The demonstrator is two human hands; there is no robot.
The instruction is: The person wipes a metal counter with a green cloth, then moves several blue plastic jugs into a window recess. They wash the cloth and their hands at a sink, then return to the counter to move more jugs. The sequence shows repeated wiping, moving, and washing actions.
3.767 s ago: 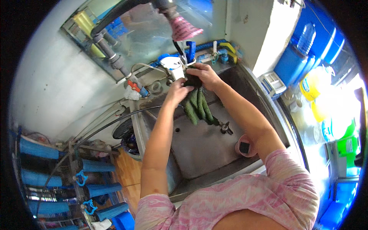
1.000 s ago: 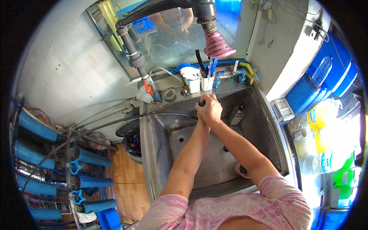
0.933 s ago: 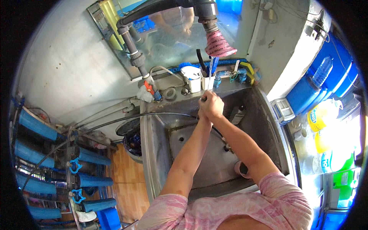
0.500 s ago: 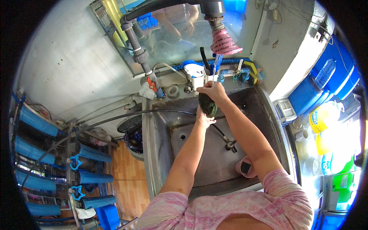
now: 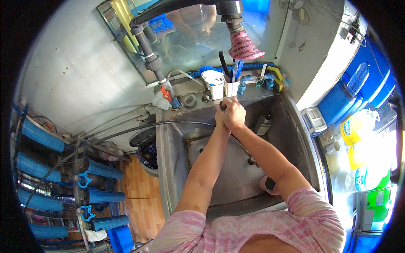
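Observation:
Over the far part of the metal sink (image 5: pixel 249 198), my two hands are clasped together. My right hand (image 5: pixel 235 113) is closed over my left hand (image 5: pixel 220 117), fingers wrapped round. Between them shows the end of a dark green scouring pad (image 5: pixel 222 105); the rest of it is hidden in the grip. A thin water stream (image 5: pixel 234 78) falls just beyond my hands, below a spout wrapped in pink printed material (image 5: pixel 244 45).
Inside the sink are a pink cup (image 5: pixel 269 185), a dark bottle (image 5: pixel 264 123) and a hose valve (image 5: pixel 252 161). White brush holders (image 5: pixel 216 89) stand on the back ledge. A black hose (image 5: pixel 177 122) crosses the left rim. Yellow-labelled jugs (image 5: pixel 354 128) stand at right.
My right hand has come down and closed over my left. The pad, stretched between both hands before, is now bunched up and mostly covered. The dark bottle has come into sight.

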